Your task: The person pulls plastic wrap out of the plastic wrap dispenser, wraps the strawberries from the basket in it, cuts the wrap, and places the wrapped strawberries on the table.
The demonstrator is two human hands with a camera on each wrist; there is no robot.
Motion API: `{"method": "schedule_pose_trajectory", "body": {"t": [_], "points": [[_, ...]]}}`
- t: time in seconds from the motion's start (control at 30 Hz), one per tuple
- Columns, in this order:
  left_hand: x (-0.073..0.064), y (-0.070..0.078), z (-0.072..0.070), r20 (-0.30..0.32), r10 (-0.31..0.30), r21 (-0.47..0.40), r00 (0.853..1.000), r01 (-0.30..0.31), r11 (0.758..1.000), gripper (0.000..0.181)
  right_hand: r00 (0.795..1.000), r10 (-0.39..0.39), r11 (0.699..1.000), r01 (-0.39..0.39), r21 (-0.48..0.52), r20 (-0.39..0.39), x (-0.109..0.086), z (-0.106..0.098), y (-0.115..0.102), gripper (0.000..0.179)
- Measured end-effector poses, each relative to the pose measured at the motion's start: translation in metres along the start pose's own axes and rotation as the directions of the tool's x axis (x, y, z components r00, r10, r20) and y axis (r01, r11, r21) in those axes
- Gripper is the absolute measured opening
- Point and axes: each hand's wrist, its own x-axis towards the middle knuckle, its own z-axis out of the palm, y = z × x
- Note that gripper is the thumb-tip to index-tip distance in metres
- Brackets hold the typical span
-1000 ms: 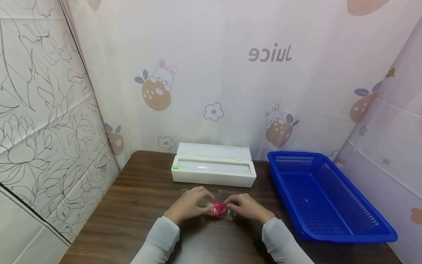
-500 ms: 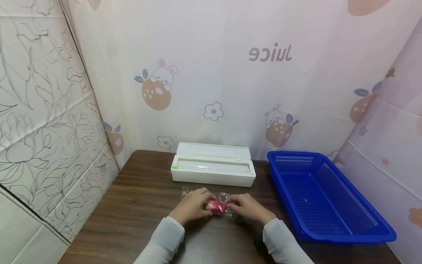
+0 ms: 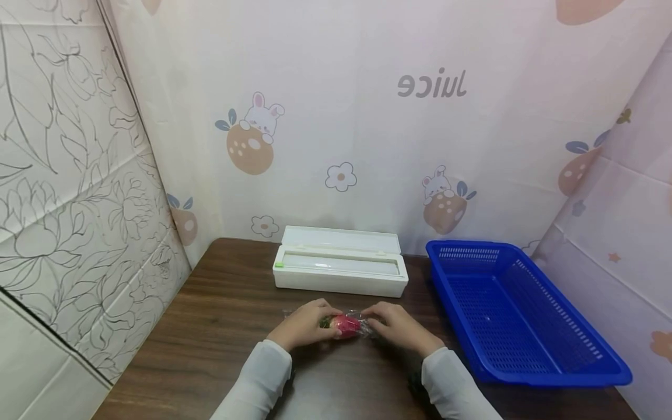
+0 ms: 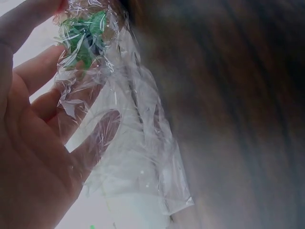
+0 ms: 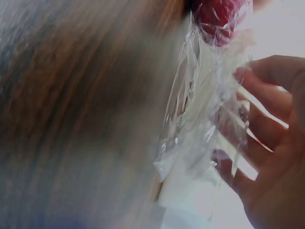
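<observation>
A red fruit with a pale, green-leafed top lies between my hands, wrapped in clear cling film; it looks like a strawberry, but the kind is not certain. My left hand grips its leafy end through the film, thumb in front and fingers behind. On the other side my right hand pinches the gathered film just beyond the fruit's red end. Loose film trails past the fingers in both wrist views. The green leaves show through the wrap in the left wrist view.
Behind the hands stands a white cling film dispenser box, its lid raised and a roll inside. A blue plastic basket sits to the right on the brown wooden table. Printed curtains close off the back and sides.
The left hand has shifted slightly, and more of the green leafy top shows. My right hand has moved a little, still at the film's right end. Box and basket stay put.
</observation>
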Motion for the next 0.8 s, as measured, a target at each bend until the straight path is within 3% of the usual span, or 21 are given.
{"method": "schedule_pose_trajectory", "body": {"t": [0.17, 0.37, 0.57, 0.8], "points": [[0.002, -0.002, -0.001, 0.013, 0.017, -0.011, 1.000, -0.017, 1.000, 0.048, 0.998, -0.038, 0.996, 0.034, -0.083, -0.053, 0.006, 0.001, -0.016, 0.033], [0.004, -0.006, 0.001, 0.005, 0.039, -0.037, 0.999, -0.039, 0.999, 0.046, 0.997, -0.078, 0.987, 0.081, -0.140, 0.023, 0.009, 0.012, -0.026, 0.044], [0.003, -0.008, 0.001, -0.007, -0.009, -0.076, 1.000, 0.008, 0.997, 0.035, 0.999, -0.022, 0.999, 0.023, -0.042, 0.028, 0.008, 0.019, -0.020, 0.037], [0.003, -0.008, 0.000, 0.008, -0.037, -0.104, 0.999, 0.038, 0.994, 0.031, 0.998, -0.011, 0.997, 0.006, 0.072, 0.067, 0.010, 0.019, -0.013, 0.032]]}}
